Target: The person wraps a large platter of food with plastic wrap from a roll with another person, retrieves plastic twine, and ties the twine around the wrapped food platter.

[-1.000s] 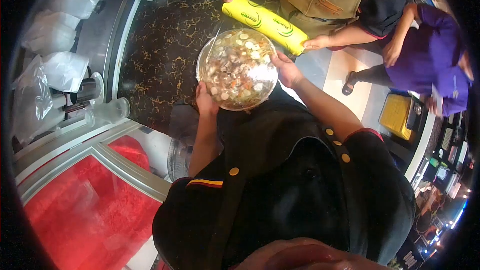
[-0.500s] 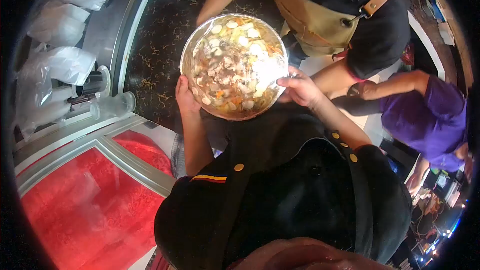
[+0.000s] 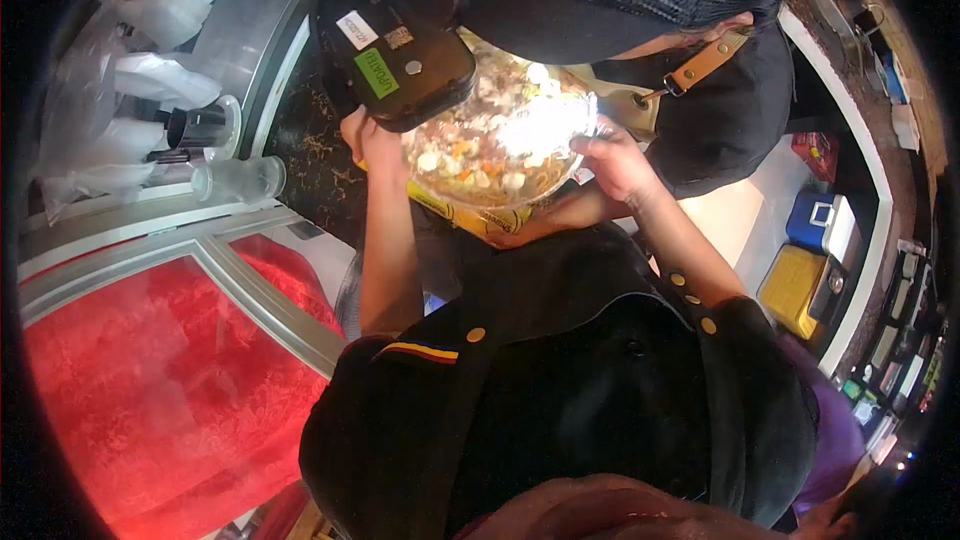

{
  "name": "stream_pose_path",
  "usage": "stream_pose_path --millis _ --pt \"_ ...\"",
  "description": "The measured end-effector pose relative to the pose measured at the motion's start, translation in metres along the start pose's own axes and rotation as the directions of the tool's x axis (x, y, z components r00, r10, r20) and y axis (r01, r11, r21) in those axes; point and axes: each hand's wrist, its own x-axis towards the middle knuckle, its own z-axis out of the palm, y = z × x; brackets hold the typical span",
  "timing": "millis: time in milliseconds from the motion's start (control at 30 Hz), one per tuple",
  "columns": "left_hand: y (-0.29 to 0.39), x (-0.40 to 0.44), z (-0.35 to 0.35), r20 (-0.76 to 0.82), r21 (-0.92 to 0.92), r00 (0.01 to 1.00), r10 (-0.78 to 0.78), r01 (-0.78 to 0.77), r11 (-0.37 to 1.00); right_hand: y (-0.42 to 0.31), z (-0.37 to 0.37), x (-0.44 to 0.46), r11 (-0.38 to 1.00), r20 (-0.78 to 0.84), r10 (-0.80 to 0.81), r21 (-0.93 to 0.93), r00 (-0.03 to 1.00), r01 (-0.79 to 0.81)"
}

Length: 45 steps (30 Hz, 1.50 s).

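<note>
A round foil tray of food, with mushroom slices, carrot bits and pieces of meat under a shiny clear cover, is held level in front of my chest. My left hand is closed on its left edge, partly hidden under a black head-worn device. On the right edge, my right hand grips with the thumb on top. Beneath the tray is a yellow printed package, touched by a co-worker's hand. The co-worker's black device with labels covers the tray's upper left.
The co-worker in a black cap leans close over the tray. A dark marbled counter lies to the left, with a plastic cup and bagged cups beside it. On the right stand a blue-and-white cooler and a yellow container.
The co-worker has bent forward, bringing the head and device over the tray. The yellow package has appeared under it. The person in purple is now mostly hidden behind my shoulder.
</note>
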Motion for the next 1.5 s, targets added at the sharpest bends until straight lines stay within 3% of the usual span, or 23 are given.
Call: stream_pose_path --millis 67,167,233,333,600,667,733,800,900,933,1000,1033,1067,1100,1133,1167,1200,1267,1333,1367,1400,1467,1500 --pt "-0.002 0.009 0.007 0.031 -0.063 0.955 -0.294 0.295 0.953 0.005 -0.004 0.01 0.999 -0.006 -0.025 -0.026 1.0 0.025" --pt "0.009 -0.005 0.044 -0.112 -0.364 0.961 -0.253 0.198 0.91 0.016 -0.012 0.018 0.99 -0.124 0.033 -0.128 0.992 -0.049" --pt "-0.049 0.027 0.029 -0.02 0.042 0.991 -0.131 0.132 0.99 0.023 -0.015 0.025 0.997 -0.159 -0.016 -0.08 0.987 0.003" --pt "-0.057 0.035 0.033 -0.007 0.069 0.985 -0.17 0.17 0.983 0.029 -0.018 0.037 0.988 -0.317 0.026 -0.137 0.948 -0.073" --pt "-0.046 0.028 0.054 0.023 0.221 0.988 -0.15 0.141 0.965 0.057 -0.055 0.072 0.979 -0.311 0.101 -0.14 0.945 -0.15" --pt "-0.048 0.027 0.065 0.026 0.269 0.992 -0.124 0.112 0.956 0.061 -0.062 0.085 0.992 -0.266 0.063 -0.089 0.962 -0.089" --pt "-0.044 0.022 0.068 0.05 0.311 0.991 -0.122 0.101 0.945 0.061 -0.065 0.095 0.967 -0.395 0.166 -0.114 0.903 -0.227" --pt "-0.037 0.023 0.064 0.107 0.36 0.985 -0.138 0.091 0.929 0.07 -0.095 0.116 0.966 -0.317 0.182 -0.119 0.931 -0.23" --pt "0.0 0.026 0.049 0.243 0.511 0.943 -0.227 0.074 0.856 0.054 -0.097 0.116 0.944 -0.005 0.291 0.162 0.957 -0.287" --pt "0.018 0.026 0.041 0.303 0.565 0.915 -0.267 0.053 0.823 0.046 -0.086 0.109 0.944 -0.004 0.292 0.16 0.956 -0.288" --pt "0.059 0.016 0.02 0.389 0.615 0.863 -0.322 0.018 0.789 0.016 -0.037 0.069 0.894 -0.078 0.269 0.39 0.96 -0.219" --pt "0.074 0.009 0.01 0.366 0.584 0.883 -0.293 0.027 0.811 0.005 -0.011 0.049 0.903 -0.213 0.209 0.416 0.955 -0.104" --pt "0.084 0.002 0.0 0.29 0.511 0.928 -0.235 0.058 0.858 0.016 -0.041 0.059 0.903 -0.216 0.206 0.417 0.954 -0.1" --pt "0.089 -0.003 -0.01 0.19 0.413 0.966 -0.173 0.082 0.907 0.035 -0.094 0.078 0.789 0.269 0.186 0.532 0.945 -0.307" --pt "0.085 -0.005 -0.023 0.065 0.304 0.989 -0.133 0.107 0.947 0.021 -0.078 0.066 0.824 0.217 0.23 0.475 0.949 -0.309" --pt "0.076 -0.004 -0.04 -0.082 0.183 0.991 -0.105 0.118 0.976 0.009 -0.061 0.051 0.873 0.05 0.303 0.386 0.952 -0.299" --pt "0.067 -0.002 -0.046 -0.083 0.18 0.991 -0.102 0.115 0.977 -0.009 -0.032 0.031 0.905 -0.057 0.335 0.296 0.94 -0.305" --pt "0.043 0.011 -0.058 -0.437 -0.125 0.898 -0.053 -0.002 0.992 -0.043 0.009 -0.004 0.957 -0.149 0.289 0.075 0.946 -0.28" --pt "0.02 0.014 -0.056 -0.389 -0.073 0.918 -0.073 0.048 0.996 -0.072 0.019 -0.036 0.988 -0.024 0.009 -0.156 1.0 -0.012" --pt "0.016 0.011 -0.039 -0.228 0.04 0.968 -0.104 0.116 0.992 -0.09 0.037 -0.056 0.95 -0.057 -0.096 -0.302 0.994 0.075" --pt "0.01 0.01 -0.026 -0.065 0.163 0.986 -0.152 0.161 0.973 -0.1 0.031 -0.065 0.95 -0.007 -0.105 -0.296 0.994 0.099" --pt "-0.008 0.016 -0.012 0.258 0.004 0.941 -0.221 0.228 0.974 -0.113 0.011 -0.082 0.981 0.179 -0.087 -0.154 0.98 0.115" --pt "-0.001 0.014 0.004 0.268 -0.115 0.921 -0.284 0.323 0.939 -0.116 -0.011 -0.088 0.981 0.173 -0.095 -0.153 0.98 0.122"
